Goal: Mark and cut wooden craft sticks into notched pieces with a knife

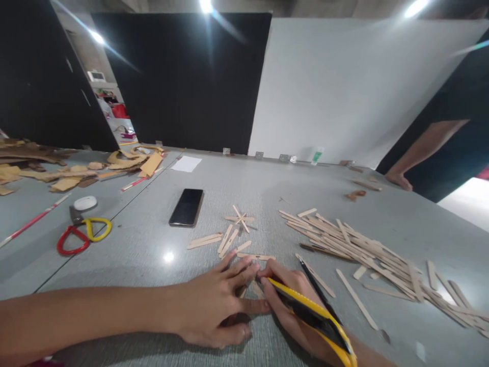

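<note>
Left hand: near centre, laid flat on the table; fingers apart and stretched right, tips pressing down over a stick that is mostly hidden between the two hands.
Right hand: just right of the left, touching it; fingers clamped on a knife, yellow and black, tip down at the stick, body running near-right along the wrist.
Pen: black, lying just right of the right hand.
Loose sticks: a small scatter just beyond the hands.
Pile: many sticks, spread from centre to the near right.
Phone: dark, face up, far left of the scatter.
Scissors: red and yellow handles, left.
Paper: white sheet, far centre.
Cardboard scraps: far left.
Arm: another person's, far right, hand resting on the table edge.
</note>
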A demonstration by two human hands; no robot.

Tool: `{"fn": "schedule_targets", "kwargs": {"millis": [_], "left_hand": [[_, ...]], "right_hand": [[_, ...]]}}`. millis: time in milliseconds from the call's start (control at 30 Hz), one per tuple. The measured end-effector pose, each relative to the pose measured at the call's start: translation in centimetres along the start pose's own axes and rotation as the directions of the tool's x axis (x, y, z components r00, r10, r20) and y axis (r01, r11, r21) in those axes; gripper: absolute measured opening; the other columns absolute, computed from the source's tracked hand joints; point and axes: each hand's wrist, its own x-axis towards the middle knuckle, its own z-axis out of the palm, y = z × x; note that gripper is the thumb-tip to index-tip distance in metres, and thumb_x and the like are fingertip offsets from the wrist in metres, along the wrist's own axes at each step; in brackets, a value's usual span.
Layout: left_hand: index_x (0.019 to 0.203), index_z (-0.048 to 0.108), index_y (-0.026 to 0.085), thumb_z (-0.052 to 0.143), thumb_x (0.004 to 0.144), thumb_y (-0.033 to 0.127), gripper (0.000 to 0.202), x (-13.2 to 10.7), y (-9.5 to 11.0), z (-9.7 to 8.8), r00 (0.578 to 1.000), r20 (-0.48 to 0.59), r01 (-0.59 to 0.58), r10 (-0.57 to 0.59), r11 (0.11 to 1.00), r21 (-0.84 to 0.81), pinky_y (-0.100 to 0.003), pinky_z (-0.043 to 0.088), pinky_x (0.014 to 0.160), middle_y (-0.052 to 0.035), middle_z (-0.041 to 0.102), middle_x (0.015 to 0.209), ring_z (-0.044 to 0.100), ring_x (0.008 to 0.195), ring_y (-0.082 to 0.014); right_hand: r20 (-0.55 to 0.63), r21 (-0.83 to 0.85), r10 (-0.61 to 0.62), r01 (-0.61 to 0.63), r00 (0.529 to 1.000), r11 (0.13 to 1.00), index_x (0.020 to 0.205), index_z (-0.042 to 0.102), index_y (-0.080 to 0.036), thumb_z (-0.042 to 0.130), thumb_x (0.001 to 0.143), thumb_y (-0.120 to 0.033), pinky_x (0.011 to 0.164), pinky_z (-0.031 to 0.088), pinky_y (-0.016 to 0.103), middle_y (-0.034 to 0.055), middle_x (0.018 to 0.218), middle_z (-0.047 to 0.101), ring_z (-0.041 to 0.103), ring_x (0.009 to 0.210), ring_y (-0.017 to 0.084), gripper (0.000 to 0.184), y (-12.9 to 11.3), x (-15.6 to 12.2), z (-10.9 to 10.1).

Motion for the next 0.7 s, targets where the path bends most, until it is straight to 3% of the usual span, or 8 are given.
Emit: {"fn": "schedule_targets", "kwargs": {"millis": [400,700], "left_hand": [[0.162,0.039,0.034,0.056,0.102,0.044,0.063,0.2,0.1,-0.3,0.999,0.049,0.016,-0.018,0.999,0.039,-0.087,0.014,0.114,-0.0206,0.010,0.175,0.024,0.156,-0.0513],[0.158,0.046,0.033,0.058,0.100,0.041,0.060,0.2,0.0,0.0,1.000,-0.017,-0.002,0.003,0.998,0.056,-0.082,0.010,0.119,-0.0181,0.020,0.174,0.031,0.155,-0.0493]], "right_hand": [[-0.015,0.015,-0.028,0.028,1.000,0.999,0.087,0.048,-0.026,0.044,0.108,-0.034,0.056,0.041,0.027,-0.0050,0.068,0.056,0.051,0.057,0.014,0.023,-0.5,0.1,-0.5],[-0.040,-0.008,-0.035,0.035,0.999,0.999,0.089,0.054,-0.026,0.047,0.106,-0.030,0.063,0.048,0.030,-0.0014,0.075,0.065,0.060,0.065,0.017,0.019,-1.3,0.1,-1.3]]}}
